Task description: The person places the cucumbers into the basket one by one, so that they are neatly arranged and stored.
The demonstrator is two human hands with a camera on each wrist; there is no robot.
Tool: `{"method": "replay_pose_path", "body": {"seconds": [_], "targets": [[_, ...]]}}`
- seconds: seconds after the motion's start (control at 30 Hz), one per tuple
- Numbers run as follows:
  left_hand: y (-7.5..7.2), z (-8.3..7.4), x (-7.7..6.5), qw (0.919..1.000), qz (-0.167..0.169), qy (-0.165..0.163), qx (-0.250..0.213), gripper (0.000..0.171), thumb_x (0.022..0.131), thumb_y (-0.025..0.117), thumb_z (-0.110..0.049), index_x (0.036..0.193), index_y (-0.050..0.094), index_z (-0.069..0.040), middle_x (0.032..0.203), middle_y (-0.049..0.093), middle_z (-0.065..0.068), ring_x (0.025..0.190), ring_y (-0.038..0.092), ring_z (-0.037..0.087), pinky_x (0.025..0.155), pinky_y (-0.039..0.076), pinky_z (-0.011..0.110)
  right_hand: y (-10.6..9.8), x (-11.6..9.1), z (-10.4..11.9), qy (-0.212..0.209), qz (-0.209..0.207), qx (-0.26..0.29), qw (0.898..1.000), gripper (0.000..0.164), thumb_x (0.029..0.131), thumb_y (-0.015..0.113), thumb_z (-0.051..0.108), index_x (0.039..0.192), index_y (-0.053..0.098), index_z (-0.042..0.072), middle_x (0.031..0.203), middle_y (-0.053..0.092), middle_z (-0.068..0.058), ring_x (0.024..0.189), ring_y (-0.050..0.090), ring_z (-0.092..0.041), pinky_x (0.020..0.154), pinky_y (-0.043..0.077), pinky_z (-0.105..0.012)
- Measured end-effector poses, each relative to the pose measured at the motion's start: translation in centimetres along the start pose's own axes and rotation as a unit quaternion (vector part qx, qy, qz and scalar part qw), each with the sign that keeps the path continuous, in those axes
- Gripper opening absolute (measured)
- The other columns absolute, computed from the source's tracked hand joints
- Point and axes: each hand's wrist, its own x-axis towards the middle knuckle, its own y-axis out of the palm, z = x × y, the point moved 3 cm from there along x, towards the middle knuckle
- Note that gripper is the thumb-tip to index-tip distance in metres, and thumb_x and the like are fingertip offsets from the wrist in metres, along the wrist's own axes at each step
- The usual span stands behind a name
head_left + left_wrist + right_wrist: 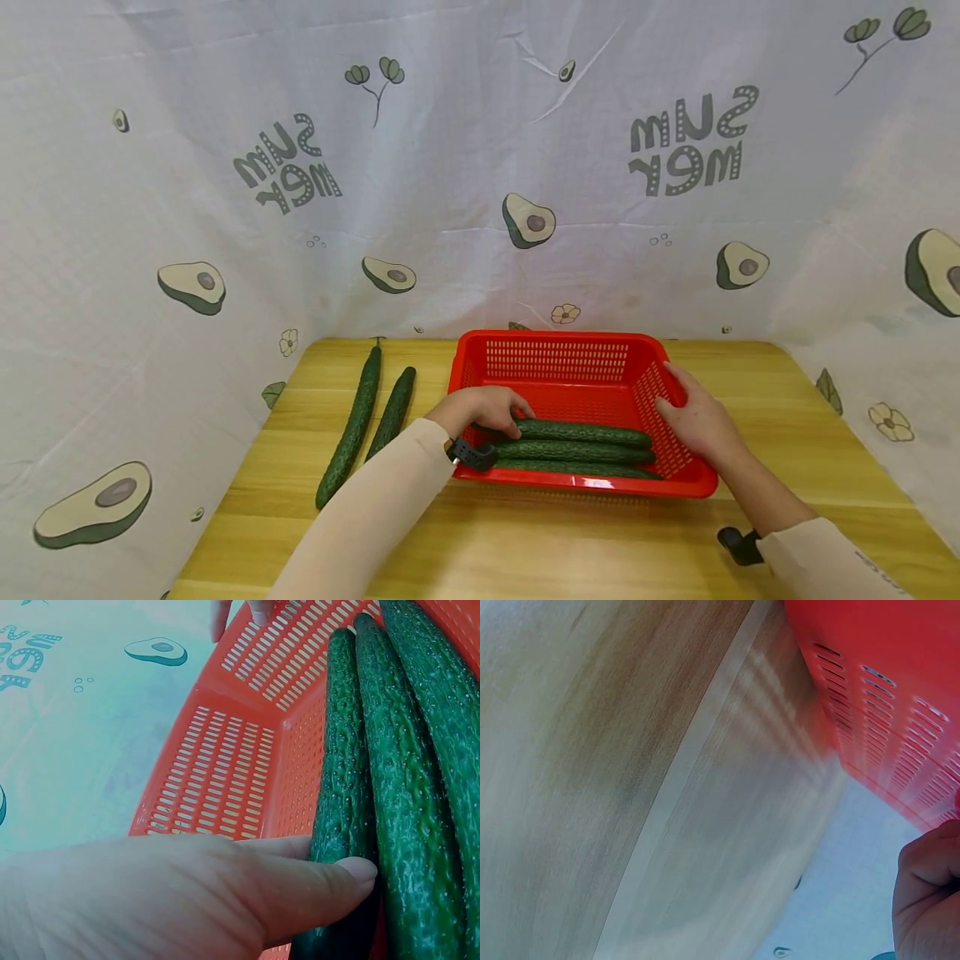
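Three dark green cucumbers lie side by side along the near part of a red plastic basket (551, 340). My left hand (487, 408) reaches into the basket and grips the farthest cucumber (585, 432) near its left end. Up close in the left wrist view, the thumb presses on that cucumber (341, 772), beside the middle cucumber (412, 795). My right hand (701, 421) holds the basket's right rim, thumb inside the wall and the other fingers partly hidden. The right wrist view catches only the edge of this hand (930, 892) against the basket's slotted outer wall (900, 742).
On the wooden table (555, 550), left of the basket, lie a long cucumber (352, 425) and a shorter cucumber (393, 408), partly behind my left sleeve. A white cloth (450, 167) printed with avocados hangs behind and at both sides.
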Motion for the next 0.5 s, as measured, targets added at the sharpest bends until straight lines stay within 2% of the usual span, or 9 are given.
{"method": "replay_pose_path", "body": {"seconds": [0.23,0.37,0.5], "targets": [[0.04,-0.15,-0.16,1.0000,-0.004,0.002,0.001,0.040,0.094,0.074,-0.022,0.133,0.070,-0.026,0.132,0.067,0.002,0.112,0.061,0.014,0.101,0.050,0.032,-0.04,0.09,-0.18,0.004,-0.001,-0.005,1.000,0.073,0.106,0.049,0.026,0.165,0.008,0.012,0.134,0.047,-0.038,0.080,0.067,-0.026,0.061,0.061,-0.038],[-0.10,-0.29,-0.28,0.9992,-0.010,0.005,-0.038,0.041,0.094,0.074,-0.025,0.134,0.068,-0.022,0.132,0.068,0.003,0.118,0.063,0.017,0.103,0.049,0.035,-0.07,0.10,-0.19,0.005,0.000,-0.003,1.000,0.073,0.106,0.048,0.026,0.165,0.008,0.012,0.134,0.048,-0.038,0.080,0.067,-0.026,0.061,0.061,-0.038],[-0.60,-0.56,-0.52,0.9964,-0.034,0.013,-0.077,0.043,0.095,0.073,-0.024,0.136,0.066,-0.017,0.129,0.070,0.007,0.119,0.065,0.021,0.103,0.051,0.036,-0.08,0.03,-0.11,0.005,0.002,-0.004,1.000,0.073,0.106,0.048,0.027,0.165,0.009,0.012,0.134,0.048,-0.038,0.081,0.067,-0.026,0.061,0.061,-0.038]]}}
